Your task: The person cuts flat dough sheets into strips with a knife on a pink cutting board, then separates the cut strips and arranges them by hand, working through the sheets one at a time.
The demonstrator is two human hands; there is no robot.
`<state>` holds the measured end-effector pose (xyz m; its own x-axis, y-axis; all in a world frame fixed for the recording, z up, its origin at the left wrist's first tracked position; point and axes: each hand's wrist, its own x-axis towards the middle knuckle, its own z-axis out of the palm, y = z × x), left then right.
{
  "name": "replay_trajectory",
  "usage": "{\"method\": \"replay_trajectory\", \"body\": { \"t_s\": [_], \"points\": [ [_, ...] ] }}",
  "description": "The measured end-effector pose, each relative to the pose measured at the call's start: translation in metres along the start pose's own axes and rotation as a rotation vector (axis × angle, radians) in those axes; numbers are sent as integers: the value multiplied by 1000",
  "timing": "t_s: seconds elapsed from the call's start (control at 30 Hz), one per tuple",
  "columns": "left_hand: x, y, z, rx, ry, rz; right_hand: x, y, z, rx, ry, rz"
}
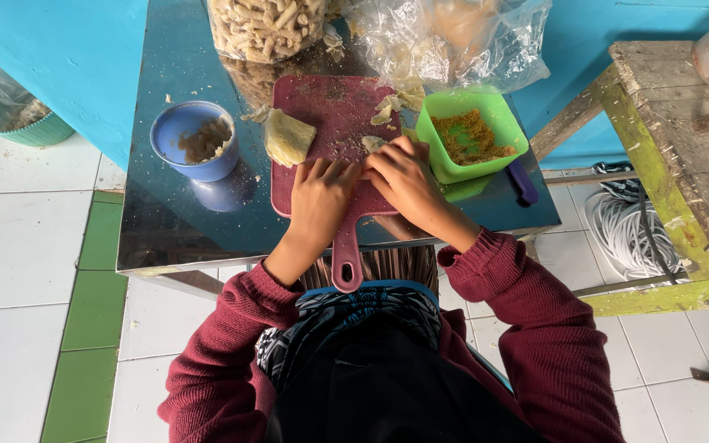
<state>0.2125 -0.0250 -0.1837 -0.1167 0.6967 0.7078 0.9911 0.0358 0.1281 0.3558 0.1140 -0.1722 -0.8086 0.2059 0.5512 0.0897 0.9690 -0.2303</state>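
Note:
My left hand (319,199) lies on the dark red cutting board (334,111), fingers curled toward a small pale dough piece (372,143). My right hand (404,179) meets it from the right, fingertips closed over that same piece. A larger pale yellow dough wedge (289,137) rests on the board's left edge. A green square bowl (471,134) of brown crumbly filling stands just right of my hands. A blue cup (194,141) with curled brown pieces stands left of the board.
A shiny metal table (174,217) bears everything. At its far edge stand a bag of finished snack sticks (266,26) and crumpled clear plastic (453,41). A worn green wooden bench (666,156) and coiled white cord (625,234) are at right. Floor tiles lie at left.

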Motion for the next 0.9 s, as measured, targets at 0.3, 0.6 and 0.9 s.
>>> {"method": "replay_trajectory", "body": {
  "t_s": [0.3, 0.6, 0.9],
  "points": [
    [-3, 0, 1, 35, 51, -16, -2, -11, -4, -315, 41, -180],
    [15, -58, -4, 222, 37, -146, 2, -6, -9, -200, -35, -134],
    [31, -64, -17, 86, -126, -254, 30, 9, -25, 446, -203, 243]
  ]
}}
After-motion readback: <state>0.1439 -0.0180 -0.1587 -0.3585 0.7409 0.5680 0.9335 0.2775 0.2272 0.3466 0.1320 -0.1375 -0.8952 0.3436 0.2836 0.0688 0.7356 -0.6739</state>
